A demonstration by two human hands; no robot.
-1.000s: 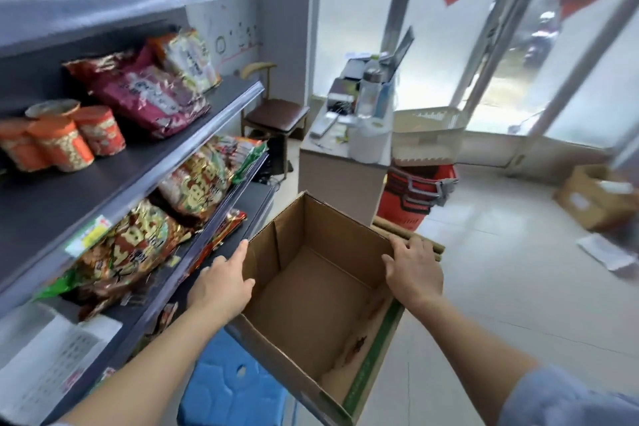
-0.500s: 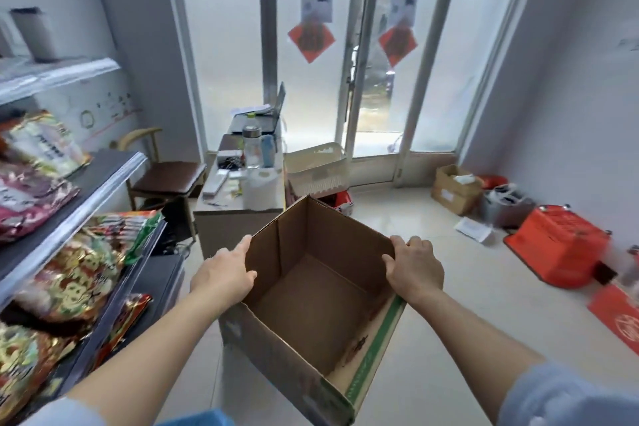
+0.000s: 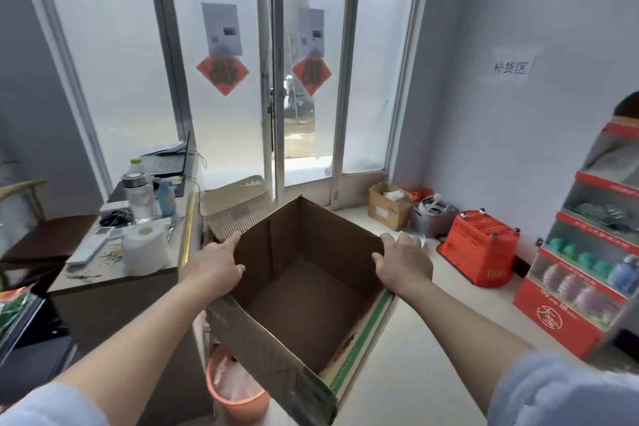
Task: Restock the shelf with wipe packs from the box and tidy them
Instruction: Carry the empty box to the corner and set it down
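Note:
I carry an open brown cardboard box [image 3: 297, 301] in front of me, and its inside shows bare cardboard with no packs. My left hand [image 3: 216, 261] grips the box's left wall, thumb inside and fingers along the outside. My right hand [image 3: 403, 261] grips the right wall near its top edge. No wipe packs are in view. Only a corner of the snack shelf [image 3: 17, 318] shows at the far left.
A desk [image 3: 114, 273] with a laptop, bottles and a paper roll stands left. Below the box is an orange bin [image 3: 238, 391]. Ahead are glass doors. By the right wall sit a small cardboard box [image 3: 389, 206], a red basket [image 3: 479, 247] and a red display rack [image 3: 587, 273].
The view has swung right, away from the snack shelf toward the doors and the right wall. Both hands have kept their hold on the box, which moved along with me.

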